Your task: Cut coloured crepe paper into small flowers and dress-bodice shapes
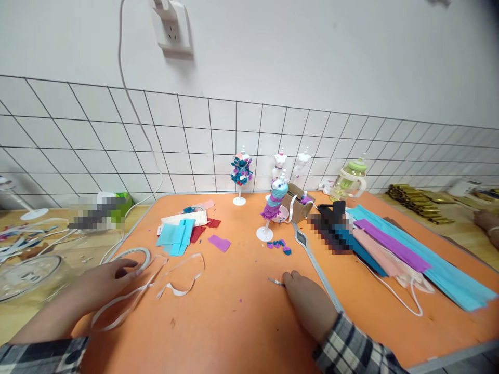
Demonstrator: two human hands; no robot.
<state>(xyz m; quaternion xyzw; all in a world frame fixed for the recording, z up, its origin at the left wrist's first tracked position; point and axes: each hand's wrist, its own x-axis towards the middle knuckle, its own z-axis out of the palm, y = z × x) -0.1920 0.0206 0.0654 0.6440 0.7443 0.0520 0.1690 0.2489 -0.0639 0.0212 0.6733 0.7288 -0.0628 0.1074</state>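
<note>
At the table's left side my left hand (111, 278) has its fingers curled at the rim of a white roll of tape (145, 256). Loops of narrow white ribbon (179, 292) trail beside it. My right hand (307, 298) rests low on the table, closed around a small tool with a thin silver tip (276, 281); the rest of the tool is hidden in the fist. Ahead stands a small dress form (273, 205) wrapped in blue and purple crepe paper. Purple and teal paper scraps (279, 244) lie by its base, and a purple paper piece (219, 243) lies further left.
A decorated dress form (241, 171) and two plainer ones stand by the wall. Blue paper (177, 236) and red scraps lie left. A cardboard box (298, 203), green-lidded bottle (351, 179) and long paper strips (424, 259) occupy the right. Another person's hand (487, 223) shows far right.
</note>
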